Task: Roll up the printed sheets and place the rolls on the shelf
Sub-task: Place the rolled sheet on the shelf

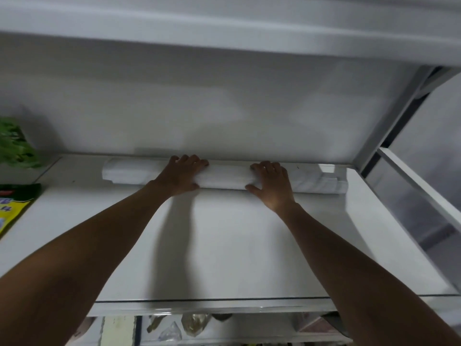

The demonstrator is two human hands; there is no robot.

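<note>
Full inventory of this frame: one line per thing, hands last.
roll: one, white, back of the shelf, along the wall
shelf: one, white, under the roll
upper shelf: one, white, overhead
green bag: one, green, far left, at the back; blurred
packet: one, yellow and dark green, left edge, lying flat
clear bags: several, clear, below the shelf; blurred
left hand: one, grips the roll left of its middle
right hand: one, grips the roll right of its middle

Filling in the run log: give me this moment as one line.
phase: placing | roll: on shelf, at the back | left hand: grips roll | right hand: grips roll
</note>
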